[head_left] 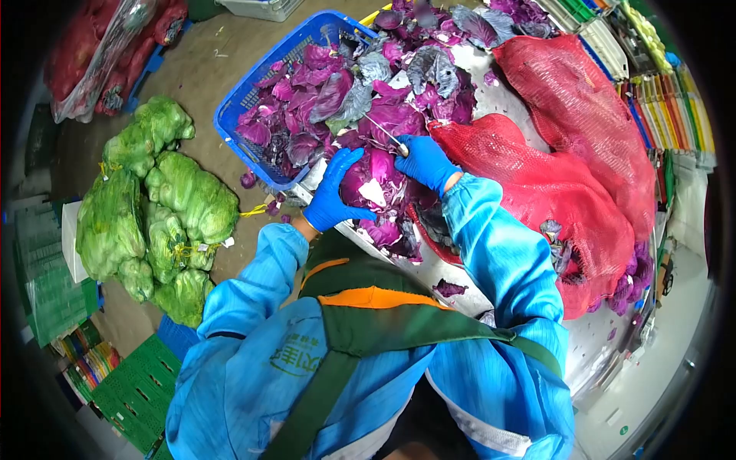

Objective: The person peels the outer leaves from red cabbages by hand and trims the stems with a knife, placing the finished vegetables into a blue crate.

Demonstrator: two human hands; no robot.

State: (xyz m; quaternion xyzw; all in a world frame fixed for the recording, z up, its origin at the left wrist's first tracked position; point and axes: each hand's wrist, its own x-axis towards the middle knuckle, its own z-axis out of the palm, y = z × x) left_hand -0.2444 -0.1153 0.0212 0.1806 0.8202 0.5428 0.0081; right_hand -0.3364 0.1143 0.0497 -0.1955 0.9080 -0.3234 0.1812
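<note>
Red cabbage head (377, 182), purple with a pale cut patch showing, at the near edge of a metal table (418, 264), between both gloved hands.

Left hand (335, 193), blue glove: fingers curled over the near left side of the head, gripping it.

Right hand (426, 161), blue glove: fingers closed round the handle of a knife (383, 134); the thin blade slants up and away over the top of the head.

Loose purple leaves (429, 73): heaped on the table just beyond the head.

Blue crate (238, 115): plastic, open lattice, tilted against the table's left edge, part filled with more trimmed leaves (307, 100).

Red mesh sacks (552, 184): two, slack, spread across the table to the right, the nearer one touching the right wrist.

Green cabbages (157, 211): several net bags of them piled on the floor to the left, well apart from the table.

Green crates (134, 391): stacked at lower left.

Clothing: blue coat sleeves, green apron straps.
</note>
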